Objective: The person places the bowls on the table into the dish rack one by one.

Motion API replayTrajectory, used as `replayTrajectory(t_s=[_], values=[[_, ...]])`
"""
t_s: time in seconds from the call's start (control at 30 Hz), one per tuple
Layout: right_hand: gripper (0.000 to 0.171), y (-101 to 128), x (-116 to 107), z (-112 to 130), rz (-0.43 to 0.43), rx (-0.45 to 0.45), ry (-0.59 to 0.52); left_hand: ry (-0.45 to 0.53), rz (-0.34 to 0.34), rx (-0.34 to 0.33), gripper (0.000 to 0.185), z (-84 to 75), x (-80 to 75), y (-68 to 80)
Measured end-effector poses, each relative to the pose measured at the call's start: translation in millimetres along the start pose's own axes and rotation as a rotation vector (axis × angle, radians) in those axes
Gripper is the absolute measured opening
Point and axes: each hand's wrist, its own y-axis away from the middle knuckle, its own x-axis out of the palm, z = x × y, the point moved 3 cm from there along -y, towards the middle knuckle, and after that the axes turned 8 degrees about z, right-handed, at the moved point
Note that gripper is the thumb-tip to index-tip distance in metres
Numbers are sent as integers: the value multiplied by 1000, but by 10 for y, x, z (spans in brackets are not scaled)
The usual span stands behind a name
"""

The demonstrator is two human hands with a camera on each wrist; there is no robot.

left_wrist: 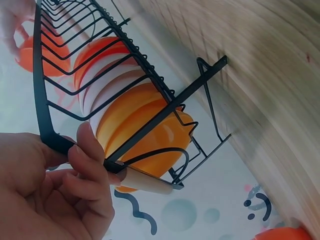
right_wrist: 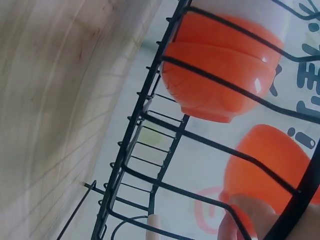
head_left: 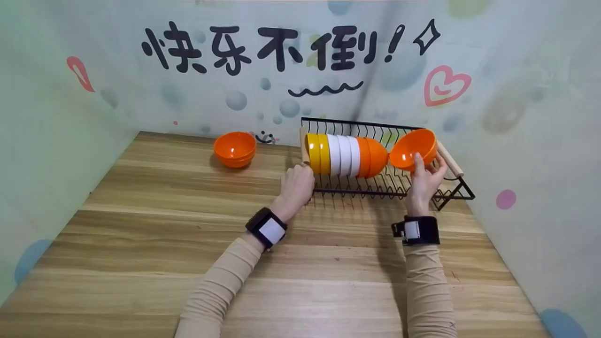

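1. We see a wooden bench [head_left: 155, 244] with pale plank grain, walled on three sides by a light backdrop [head_left: 526, 94] printed with bubbles, a pink heart and coloured blobs.
2. Writing on the back wall: big black characters 快乐不倒! [head_left: 263, 47], with a wavy line under them and a sparkle mark to the right. No brand labels readable.
3. A black wire dish rack [head_left: 375, 185] with wooden handles sits at the bench's far right, near the back wall.
4. A row of bowls [head_left: 345, 155] stands on edge in the rack: yellow, then white, then orange, touching each other.
5. Right hand [head_left: 425, 180] holds an orange bowl [head_left: 413, 148] at the rack's right end, thumb on the inside, fingers curled behind the rim; bowl tilted, just beside the row.
6. Left hand [head_left: 296, 185] grips the rack's left end, fingers curled round the wire frame by the wooden handle [left_wrist: 147, 184].
7. Stacked orange bowls [head_left: 235, 149] sit apart at the back edge, left of the rack.
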Motion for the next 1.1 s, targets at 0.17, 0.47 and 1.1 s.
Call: replayTrajectory(t_s=[0.17,0.47,1.1], values=[[60,-23,41,8,26,19,184,12,5,-6,21,2,3,-3],[60,-102,47,-22,-30,-24,335,40,29,-12,20,-2,10,-8],[63,-249,205,-94,205,-5,806,20,31,-12,23,-11,23,-20]])
